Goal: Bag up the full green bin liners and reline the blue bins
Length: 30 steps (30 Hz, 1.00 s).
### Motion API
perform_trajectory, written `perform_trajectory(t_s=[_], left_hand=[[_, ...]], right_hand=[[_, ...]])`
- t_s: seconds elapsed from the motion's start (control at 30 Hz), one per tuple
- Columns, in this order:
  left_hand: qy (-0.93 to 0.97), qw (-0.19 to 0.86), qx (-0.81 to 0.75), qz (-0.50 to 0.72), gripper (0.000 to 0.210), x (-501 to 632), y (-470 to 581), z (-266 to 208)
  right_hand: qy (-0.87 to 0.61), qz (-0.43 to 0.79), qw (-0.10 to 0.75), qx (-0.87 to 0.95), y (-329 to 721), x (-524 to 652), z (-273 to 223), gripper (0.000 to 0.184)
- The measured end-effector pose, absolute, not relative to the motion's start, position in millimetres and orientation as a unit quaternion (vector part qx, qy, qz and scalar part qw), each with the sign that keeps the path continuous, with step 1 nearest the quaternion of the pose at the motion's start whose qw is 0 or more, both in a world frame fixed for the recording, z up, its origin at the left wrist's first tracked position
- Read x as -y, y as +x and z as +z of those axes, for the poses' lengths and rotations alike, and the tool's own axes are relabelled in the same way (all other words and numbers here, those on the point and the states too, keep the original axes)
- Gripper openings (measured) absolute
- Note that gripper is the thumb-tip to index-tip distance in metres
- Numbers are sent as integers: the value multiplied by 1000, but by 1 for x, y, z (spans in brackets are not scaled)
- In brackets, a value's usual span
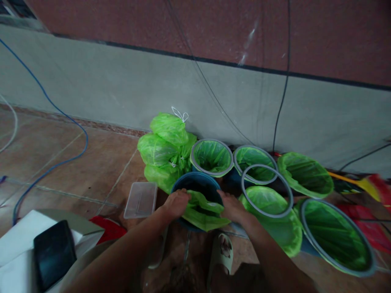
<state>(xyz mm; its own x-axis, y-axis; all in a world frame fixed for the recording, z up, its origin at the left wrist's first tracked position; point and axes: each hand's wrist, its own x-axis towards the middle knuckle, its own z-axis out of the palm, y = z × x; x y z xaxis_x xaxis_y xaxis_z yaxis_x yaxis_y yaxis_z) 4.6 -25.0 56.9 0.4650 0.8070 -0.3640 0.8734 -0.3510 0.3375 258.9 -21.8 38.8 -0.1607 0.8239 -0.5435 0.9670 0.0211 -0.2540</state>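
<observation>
A dark blue bin (182, 181) stands on the floor in front of me, with a green trash bag (204, 219) draped over its near side and partly down inside. My left hand (179, 202) is closed on the bag's left edge at the bin rim. On the opposite side, my right hand (231, 206) grips the bag's right edge, its fingertips partly hidden. The bin's far rim is bare. Just right of my right hand is another bin lined with a green bag (282, 234), and a loose grey ring (290, 201) rests across it.
Tied, filled green bags (160, 148) are piled by the wall. More lined bins (212, 156) stand to the right, several with grey rings. A clear plastic lid or tray (141, 199) lies left of the blue bin. A phone (55, 254) rests on a white box (26, 236). A blue cable (51, 169) crosses the floor.
</observation>
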Motion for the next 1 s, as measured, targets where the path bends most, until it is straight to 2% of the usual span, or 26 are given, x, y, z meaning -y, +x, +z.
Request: perform_trajectory(t_s=[0.07,0.17,0.23,0.33,0.37,0.43,0.53,0.6,0.7,0.83,1.0], left_hand=[[844,262,-464,-60,28,32,4,49],[861,278,-421,-65,25,40,3,42],[866,287,-401,-85,25,42,5,43],[861,297,-395,-122,21,43,10,50],[855,297,-404,-134,20,43,12,54],[832,290,-438,-179,19,45,15,61],[791,284,-481,-250,24,49,16,71],[771,299,-494,-269,26,49,16,76],[762,294,-530,-229,27,40,16,83],[749,216,-614,-126,38,16,18,87],[774,177,-607,31,52,0,21,81]], right_hand=[[613,-314,111,-717,247,18,42,98],[588,-337,77,-732,231,18,40,87],[597,-315,74,-735,222,20,34,71],[596,-286,101,-744,214,21,27,33],[601,-276,94,-744,214,19,26,27],[642,-246,26,-725,219,13,29,28],[731,-179,-177,-634,236,-2,37,35],[758,-164,-270,-571,247,-9,40,37],[755,-204,-270,-561,254,-10,38,32],[689,-234,-231,-646,244,-1,41,28],[591,-270,-275,-708,232,10,58,28]])
